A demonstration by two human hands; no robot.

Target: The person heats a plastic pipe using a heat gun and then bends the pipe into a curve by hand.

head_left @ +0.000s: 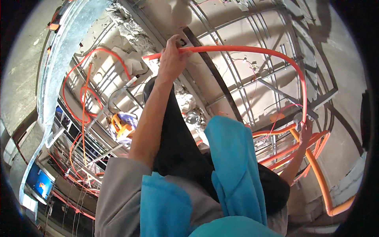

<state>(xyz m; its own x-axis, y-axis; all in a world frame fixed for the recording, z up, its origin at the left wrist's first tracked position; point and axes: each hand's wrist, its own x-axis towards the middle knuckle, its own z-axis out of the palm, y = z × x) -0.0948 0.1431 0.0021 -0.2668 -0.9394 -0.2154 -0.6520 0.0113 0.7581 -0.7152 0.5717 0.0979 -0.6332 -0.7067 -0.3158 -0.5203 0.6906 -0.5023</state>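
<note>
A long orange-red flexible conduit pipe [244,48] arches from my left to my right. My left hand [172,61], arm stretched forward, is closed round it close to its free left end. Far to the right, my right hand [305,132] is closed on the pipe where it bends down; the fingers are small and partly hidden there. A thin pink-red wire [281,111] runs near that hand. Just below it passes a thicker orange pipe [319,177].
Metal ceiling framing lies under and ahead of me, with a dark bar [213,69] crossing it. Coiled orange conduit [65,87] loops on the left. A bag with an orange tool [121,128] sits nearby. A silvery duct [59,51] rises at far left.
</note>
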